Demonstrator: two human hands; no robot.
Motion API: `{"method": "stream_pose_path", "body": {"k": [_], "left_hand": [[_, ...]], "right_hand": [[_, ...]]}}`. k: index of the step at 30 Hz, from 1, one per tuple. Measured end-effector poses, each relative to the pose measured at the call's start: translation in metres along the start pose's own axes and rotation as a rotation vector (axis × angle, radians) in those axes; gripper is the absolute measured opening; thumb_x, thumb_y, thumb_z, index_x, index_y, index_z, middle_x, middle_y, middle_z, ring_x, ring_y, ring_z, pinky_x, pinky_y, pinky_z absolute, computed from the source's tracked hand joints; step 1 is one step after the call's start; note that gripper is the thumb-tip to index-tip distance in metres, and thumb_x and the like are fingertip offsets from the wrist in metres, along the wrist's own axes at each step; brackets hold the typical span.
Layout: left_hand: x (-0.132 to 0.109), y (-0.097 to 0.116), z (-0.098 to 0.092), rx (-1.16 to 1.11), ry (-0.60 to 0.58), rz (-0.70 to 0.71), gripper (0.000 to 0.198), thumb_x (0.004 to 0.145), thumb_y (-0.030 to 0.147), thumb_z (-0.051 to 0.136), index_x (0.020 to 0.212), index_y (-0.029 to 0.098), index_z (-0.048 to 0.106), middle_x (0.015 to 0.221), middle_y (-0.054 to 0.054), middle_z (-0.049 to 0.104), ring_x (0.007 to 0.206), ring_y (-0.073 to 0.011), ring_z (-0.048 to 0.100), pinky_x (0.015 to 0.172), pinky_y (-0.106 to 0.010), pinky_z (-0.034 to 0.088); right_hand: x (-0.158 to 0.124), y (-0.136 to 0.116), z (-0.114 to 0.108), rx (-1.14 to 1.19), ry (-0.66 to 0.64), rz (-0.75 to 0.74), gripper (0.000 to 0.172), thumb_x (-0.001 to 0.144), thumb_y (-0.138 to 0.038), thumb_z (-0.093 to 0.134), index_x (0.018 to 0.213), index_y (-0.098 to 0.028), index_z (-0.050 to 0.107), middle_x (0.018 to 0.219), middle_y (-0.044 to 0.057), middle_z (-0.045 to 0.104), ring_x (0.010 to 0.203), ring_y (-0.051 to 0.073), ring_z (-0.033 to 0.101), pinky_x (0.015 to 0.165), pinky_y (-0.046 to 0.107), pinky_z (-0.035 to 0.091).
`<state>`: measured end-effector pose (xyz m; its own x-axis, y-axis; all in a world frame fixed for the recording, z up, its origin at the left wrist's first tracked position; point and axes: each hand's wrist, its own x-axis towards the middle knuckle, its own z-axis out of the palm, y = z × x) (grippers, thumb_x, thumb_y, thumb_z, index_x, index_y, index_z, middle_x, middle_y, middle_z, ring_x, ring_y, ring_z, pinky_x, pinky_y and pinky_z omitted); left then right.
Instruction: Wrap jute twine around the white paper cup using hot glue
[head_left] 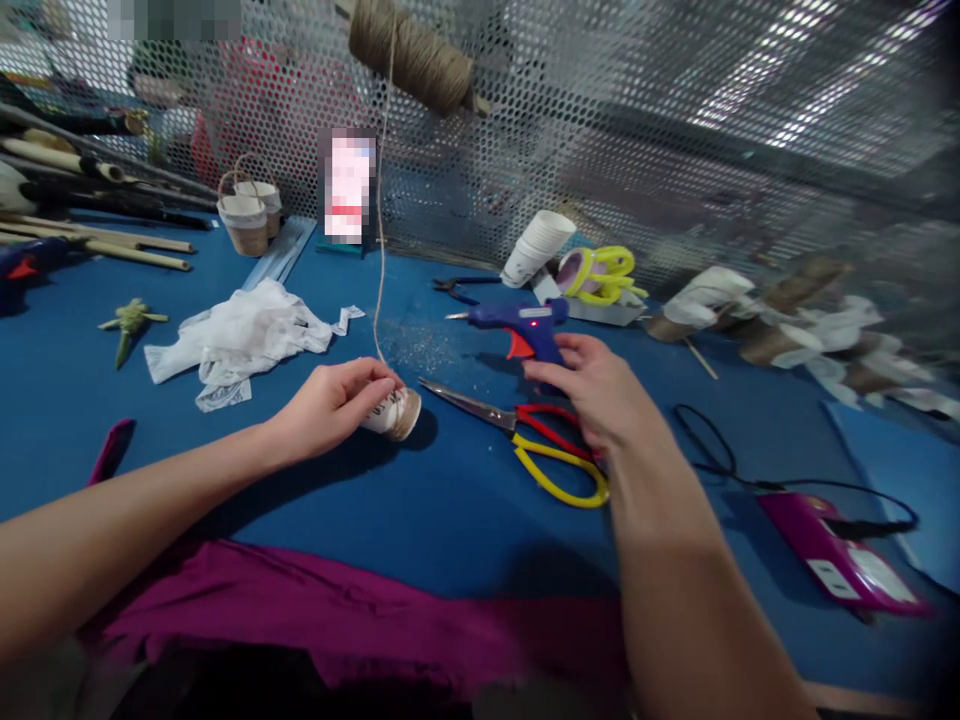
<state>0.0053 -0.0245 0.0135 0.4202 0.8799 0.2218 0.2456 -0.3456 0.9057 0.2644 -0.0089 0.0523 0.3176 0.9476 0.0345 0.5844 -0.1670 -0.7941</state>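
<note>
My left hand is closed around a small paper cup lying on its side on the blue table, its end wrapped in jute twine. A strand of twine runs up from the cup to a spool hanging above. My right hand reaches over to the blue glue gun, fingers curled on its handle. The gun stands on the table with its nozzle pointing left. Scissors with red and yellow handles lie just under my right hand.
A perforated metal screen closes the back. White crumpled plastic lies left, stacked paper cups and a yellow tape holder behind the gun. A magenta device with black cable sits right. Bamboo sticks and small baskets are far left.
</note>
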Motion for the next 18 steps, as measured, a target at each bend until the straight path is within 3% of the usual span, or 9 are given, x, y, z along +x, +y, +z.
{"method": "stream_pose_path", "body": {"k": [2, 3, 5, 9, 14, 18], "left_hand": [[0.0, -0.001, 0.0, -0.025, 0.0, -0.005, 0.023, 0.087, 0.029, 0.045, 0.087, 0.012, 0.059, 0.08, -0.005, 0.066, 0.068, -0.0109, 0.057, 0.06, -0.02, 0.043], [0.0, -0.001, 0.0, -0.034, -0.001, -0.007, 0.022, 0.087, 0.029, 0.045, 0.086, 0.012, 0.059, 0.08, -0.005, 0.066, 0.068, -0.0108, 0.057, 0.06, -0.02, 0.043], [0.0, -0.002, 0.0, -0.044, 0.0, -0.012, 0.021, 0.087, 0.028, 0.045, 0.085, 0.012, 0.059, 0.08, -0.005, 0.065, 0.069, -0.0106, 0.057, 0.061, -0.02, 0.043], [0.001, -0.002, 0.0, -0.063, 0.008, -0.041, 0.021, 0.087, 0.027, 0.045, 0.086, 0.012, 0.058, 0.079, -0.004, 0.064, 0.068, -0.0097, 0.055, 0.061, -0.019, 0.042], [0.001, -0.001, 0.0, -0.109, 0.011, -0.066, 0.02, 0.087, 0.026, 0.045, 0.085, 0.011, 0.058, 0.076, -0.003, 0.062, 0.064, -0.0084, 0.053, 0.058, -0.018, 0.041], [0.002, -0.002, 0.0, -0.125, 0.005, -0.076, 0.02, 0.087, 0.027, 0.045, 0.084, 0.011, 0.057, 0.074, -0.003, 0.061, 0.061, -0.0084, 0.052, 0.056, -0.018, 0.04]], "right_hand": [[-0.015, -0.012, -0.006, 0.278, -0.172, 0.058, 0.032, 0.059, -0.032, 0.07, 0.086, -0.021, 0.055, 0.071, -0.001, 0.063, 0.06, 0.014, 0.06, 0.057, 0.027, 0.051], [-0.021, -0.016, -0.009, 0.294, -0.247, 0.095, 0.028, 0.059, -0.034, 0.071, 0.078, -0.02, 0.057, 0.063, -0.002, 0.06, 0.054, 0.012, 0.057, 0.054, 0.026, 0.05], [-0.032, -0.022, -0.012, 0.266, -0.345, 0.073, 0.023, 0.061, -0.036, 0.071, 0.069, -0.018, 0.058, 0.058, -0.001, 0.059, 0.049, 0.01, 0.054, 0.048, 0.022, 0.046], [-0.045, -0.029, -0.017, 0.121, -0.495, -0.095, 0.022, 0.073, -0.038, 0.062, 0.082, -0.018, 0.064, 0.051, -0.003, 0.056, 0.046, 0.01, 0.052, 0.044, 0.021, 0.042], [-0.06, -0.037, -0.017, -0.149, -0.555, -0.124, 0.028, 0.071, -0.043, 0.06, 0.057, -0.019, 0.056, 0.038, -0.004, 0.049, 0.037, 0.01, 0.046, 0.04, 0.023, 0.039], [-0.067, -0.038, -0.012, -0.28, -0.511, -0.183, 0.035, 0.07, -0.044, 0.058, 0.047, -0.022, 0.046, 0.033, -0.004, 0.043, 0.033, 0.01, 0.04, 0.036, 0.024, 0.032]]}}
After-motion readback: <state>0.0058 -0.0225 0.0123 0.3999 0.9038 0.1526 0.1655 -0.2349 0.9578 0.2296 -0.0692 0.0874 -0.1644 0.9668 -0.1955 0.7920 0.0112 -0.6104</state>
